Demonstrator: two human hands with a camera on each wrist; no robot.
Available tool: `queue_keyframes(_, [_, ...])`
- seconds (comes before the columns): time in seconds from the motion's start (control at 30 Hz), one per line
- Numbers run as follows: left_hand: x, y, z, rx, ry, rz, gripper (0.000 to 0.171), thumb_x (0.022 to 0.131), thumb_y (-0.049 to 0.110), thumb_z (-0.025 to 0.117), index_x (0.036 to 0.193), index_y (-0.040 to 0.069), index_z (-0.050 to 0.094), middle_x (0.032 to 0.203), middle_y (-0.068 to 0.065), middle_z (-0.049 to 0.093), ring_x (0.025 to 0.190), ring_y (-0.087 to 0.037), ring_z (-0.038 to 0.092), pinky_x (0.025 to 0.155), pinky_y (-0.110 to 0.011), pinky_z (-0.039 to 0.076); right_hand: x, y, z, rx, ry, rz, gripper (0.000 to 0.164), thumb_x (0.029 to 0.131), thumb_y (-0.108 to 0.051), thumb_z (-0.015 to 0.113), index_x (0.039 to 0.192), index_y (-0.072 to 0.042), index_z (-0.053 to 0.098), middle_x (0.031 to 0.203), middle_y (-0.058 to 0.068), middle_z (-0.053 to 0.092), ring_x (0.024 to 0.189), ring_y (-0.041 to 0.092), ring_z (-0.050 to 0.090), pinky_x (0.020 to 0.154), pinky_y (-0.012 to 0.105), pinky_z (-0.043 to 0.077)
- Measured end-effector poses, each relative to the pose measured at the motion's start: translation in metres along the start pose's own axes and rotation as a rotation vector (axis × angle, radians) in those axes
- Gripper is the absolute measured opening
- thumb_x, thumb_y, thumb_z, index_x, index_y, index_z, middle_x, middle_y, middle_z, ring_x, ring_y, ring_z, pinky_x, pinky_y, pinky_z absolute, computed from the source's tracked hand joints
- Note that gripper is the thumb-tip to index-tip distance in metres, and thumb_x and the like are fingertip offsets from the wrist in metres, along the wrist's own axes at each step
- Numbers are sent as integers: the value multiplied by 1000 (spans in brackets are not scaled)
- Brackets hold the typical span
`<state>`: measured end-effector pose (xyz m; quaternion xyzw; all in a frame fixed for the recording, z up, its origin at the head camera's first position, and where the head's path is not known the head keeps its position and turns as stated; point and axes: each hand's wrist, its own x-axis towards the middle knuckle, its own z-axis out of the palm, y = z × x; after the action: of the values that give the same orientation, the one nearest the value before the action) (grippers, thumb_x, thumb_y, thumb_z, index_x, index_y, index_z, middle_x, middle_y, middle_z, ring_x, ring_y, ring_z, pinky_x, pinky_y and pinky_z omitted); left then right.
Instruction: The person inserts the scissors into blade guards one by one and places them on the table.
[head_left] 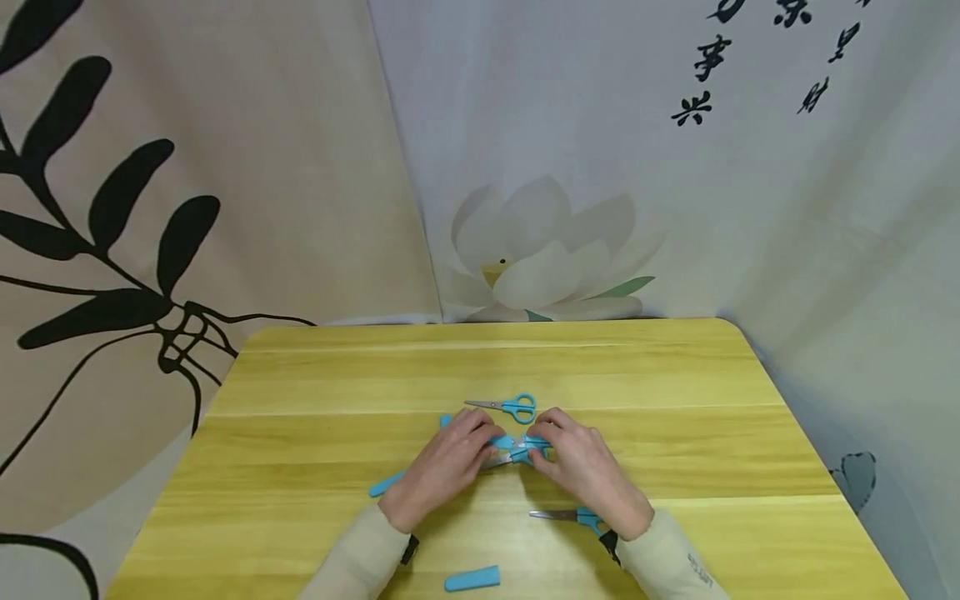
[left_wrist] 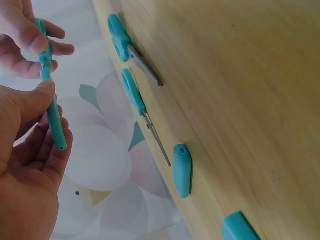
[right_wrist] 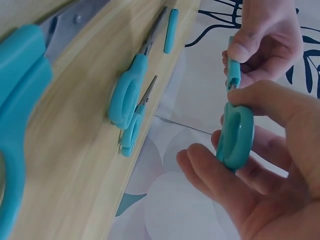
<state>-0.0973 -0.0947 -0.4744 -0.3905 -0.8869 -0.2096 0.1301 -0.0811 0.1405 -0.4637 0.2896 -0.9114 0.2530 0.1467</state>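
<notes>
Both hands hold one pair of blue-handled scissors [right_wrist: 237, 135] in the air over the table. My right hand [head_left: 588, 467] pinches its handle between thumb and fingers. With thumb and fingers, my left hand [head_left: 450, 462] grips a blue blade cap [left_wrist: 56, 125]. The cap's mouth is up against the handle end, and just a sliver of metal shows between them in the right wrist view; the blades are otherwise hidden. Below the hands, another pair of scissors [head_left: 519, 456] lies on the table, partly covered by them in the head view.
Further back on the wooden table [head_left: 750, 450] lie more scissors [head_left: 517, 407], and another pair [head_left: 577, 516] is beside the right wrist. Loose blue caps lie by the left forearm [head_left: 386, 484], beyond the left hand [head_left: 446, 420] and near the front [head_left: 472, 578]. Printed curtains hang behind.
</notes>
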Motion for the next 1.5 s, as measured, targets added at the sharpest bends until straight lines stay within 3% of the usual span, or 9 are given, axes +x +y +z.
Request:
queue_keyframes(0.53, [1, 1, 2, 27, 2, 59, 16, 97, 8, 74, 112, 9, 72, 109, -1, 60, 102, -17, 56, 90, -30, 53, 1, -6, 6, -22, 33, -56, 26, 79, -8, 91, 99, -4, 75, 107, 7, 67, 80, 15, 70, 62, 22, 56])
queue_keyframes(0.93, [5, 4, 1, 47, -26, 32, 14, 96, 12, 76, 110, 10, 73, 109, 0, 61, 102, -17, 57, 93, -29, 52, 0, -6, 9, 0, 30, -52, 23, 81, -6, 89, 98, -4, 74, 108, 7, 66, 81, 16, 69, 63, 23, 56])
queue_keyframes(1.13, [6, 7, 0, 20, -34, 27, 14, 93, 12, 79, 107, 10, 75, 105, 1, 61, 96, -15, 56, 86, -30, 52, -4, -3, 10, 38, 13, -20, 23, 81, -8, 89, 98, -7, 74, 107, 5, 66, 80, 13, 65, 63, 22, 55])
queue_keyframes(1.5, [2, 5, -1, 58, -36, 26, 13, 96, 17, 77, 108, 11, 76, 103, 2, 61, 91, -14, 54, 82, -28, 50, -3, -6, 11, 31, -31, 25, 28, 82, -13, 89, 105, -9, 74, 112, 2, 65, 88, 14, 66, 67, 26, 56])
